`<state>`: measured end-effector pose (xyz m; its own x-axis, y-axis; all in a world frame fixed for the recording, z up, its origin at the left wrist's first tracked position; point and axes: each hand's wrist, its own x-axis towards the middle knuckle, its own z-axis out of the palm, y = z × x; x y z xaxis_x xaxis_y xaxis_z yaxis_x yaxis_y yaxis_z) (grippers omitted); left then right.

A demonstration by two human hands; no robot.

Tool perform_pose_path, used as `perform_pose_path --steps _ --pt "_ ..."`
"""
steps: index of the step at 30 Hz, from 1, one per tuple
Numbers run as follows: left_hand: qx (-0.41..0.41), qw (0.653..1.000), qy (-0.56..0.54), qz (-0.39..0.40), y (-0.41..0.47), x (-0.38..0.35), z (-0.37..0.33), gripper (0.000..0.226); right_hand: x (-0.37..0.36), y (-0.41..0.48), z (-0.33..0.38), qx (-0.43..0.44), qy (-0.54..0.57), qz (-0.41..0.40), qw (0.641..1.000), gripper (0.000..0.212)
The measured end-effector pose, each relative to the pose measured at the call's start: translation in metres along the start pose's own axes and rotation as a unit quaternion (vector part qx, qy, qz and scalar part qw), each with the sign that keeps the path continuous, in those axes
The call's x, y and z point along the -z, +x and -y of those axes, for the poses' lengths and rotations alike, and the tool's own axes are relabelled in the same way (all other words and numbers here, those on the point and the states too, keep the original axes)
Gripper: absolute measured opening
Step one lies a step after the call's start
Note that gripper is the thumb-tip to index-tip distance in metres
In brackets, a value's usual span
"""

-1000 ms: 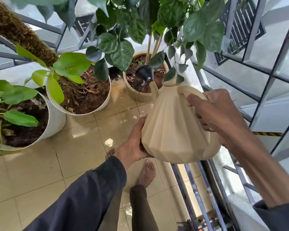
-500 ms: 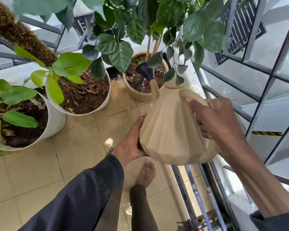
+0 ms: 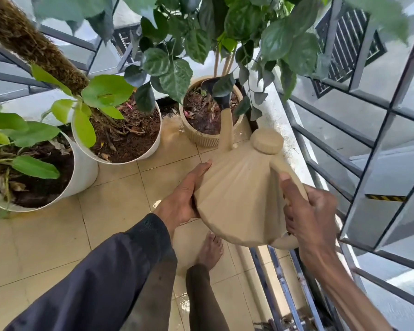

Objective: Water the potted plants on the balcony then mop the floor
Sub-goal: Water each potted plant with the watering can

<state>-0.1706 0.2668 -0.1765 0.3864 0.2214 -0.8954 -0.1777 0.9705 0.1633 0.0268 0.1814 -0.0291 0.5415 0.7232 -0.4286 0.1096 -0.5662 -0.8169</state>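
Note:
A beige faceted watering can (image 3: 239,199) hangs tilted forward over the tiles, its lid visible on top. Its dark rose (image 3: 216,94) sits over the soil of a ribbed beige pot (image 3: 201,137) with a leafy plant. My right hand (image 3: 308,211) grips the can's handle. My left hand (image 3: 182,199) cups the can's left side and underside, fingers laid along it. Two white pots stand to the left: the middle white pot (image 3: 151,149) and the left white pot (image 3: 84,173), both with green-leaved plants.
Grey metal railing (image 3: 344,149) runs along the right and back. A pale ledge (image 3: 275,120) borders the tiles at the right. Wet beige floor tiles (image 3: 120,204) spread below. My bare foot (image 3: 210,249) stands under the can. A mossy pole (image 3: 31,44) leans at top left.
The can has tipped less steeply, its lid now showing on top. My right hand has dropped lower on the handle; my left hand stays on the can's side.

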Motion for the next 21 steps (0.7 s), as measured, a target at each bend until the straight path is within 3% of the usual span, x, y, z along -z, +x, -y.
perform_pose_path --steps 4,13,18,21 --pt "-0.010 1.000 -0.010 -0.001 -0.002 0.003 0.001 0.042 0.001 -0.004 -0.011 0.010 -0.005 -0.006 1.000 0.061" --pt "-0.024 0.999 -0.033 0.000 -0.009 -0.002 0.007 0.033 0.008 -0.008 -0.021 0.038 0.002 -0.007 0.999 0.064" --pt "-0.037 0.999 -0.025 -0.020 -0.015 -0.004 0.008 0.067 0.006 -0.008 -0.027 0.056 -0.011 -0.026 0.998 0.072" --pt "-0.044 0.999 -0.023 -0.017 -0.018 -0.003 0.007 0.074 0.004 -0.010 -0.034 0.065 -0.015 -0.040 0.997 0.067"
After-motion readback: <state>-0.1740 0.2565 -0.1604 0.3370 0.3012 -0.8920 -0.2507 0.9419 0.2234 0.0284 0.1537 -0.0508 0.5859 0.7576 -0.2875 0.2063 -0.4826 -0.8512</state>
